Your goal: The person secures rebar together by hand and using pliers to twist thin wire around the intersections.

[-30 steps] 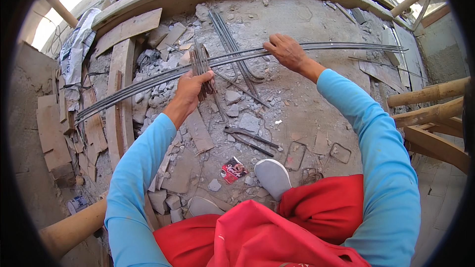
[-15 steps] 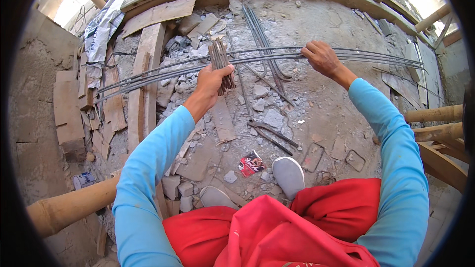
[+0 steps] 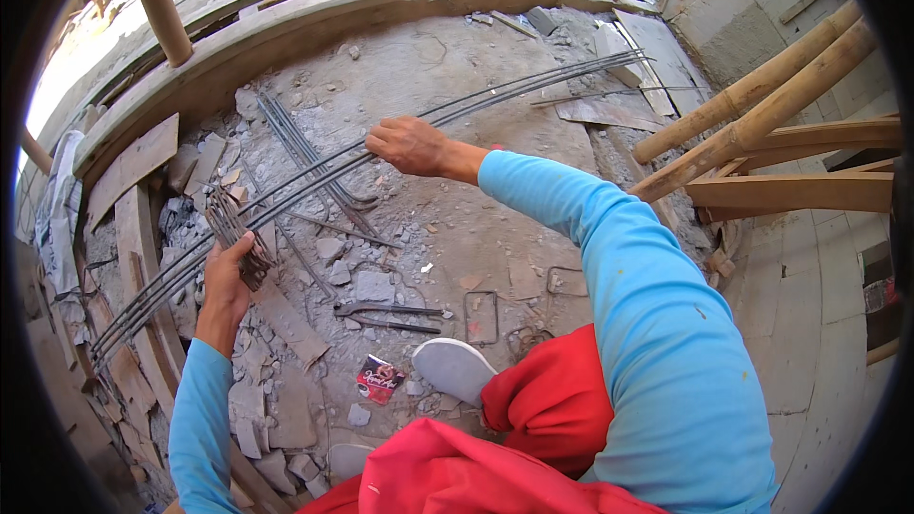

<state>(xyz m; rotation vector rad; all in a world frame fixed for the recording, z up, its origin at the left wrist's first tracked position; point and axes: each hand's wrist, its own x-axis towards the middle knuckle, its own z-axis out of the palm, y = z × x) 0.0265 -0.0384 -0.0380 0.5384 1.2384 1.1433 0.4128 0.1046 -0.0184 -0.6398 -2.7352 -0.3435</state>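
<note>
My left hand (image 3: 227, 281) is closed around a bundle of rusty bent-steel stirrups (image 3: 228, 219). Several long thin steel bars (image 3: 495, 95) run through or against the bundle; exactly how is hidden. Farther along these bars, my right hand (image 3: 409, 145) has its fingers wrapped round them. The bars slant from low at the left to high at the right, held above the ground. Below my hands lie a pair of long-handled pincers (image 3: 354, 309) and more steel bars with hooked ends (image 3: 295, 145).
Broken concrete (image 3: 374, 286) and wooden boards (image 3: 143, 257) litter the ground at the left. Bamboo poles (image 3: 752, 109) slope in at the right. A raised concrete edge (image 3: 314, 29) curves along the back. Near my shoe (image 3: 455, 368) lies a red packet (image 3: 379, 379).
My view has turned to the right, so the floor things appear farther left. The long bars now slant more steeply in the picture. Both hands keep their grip.
</note>
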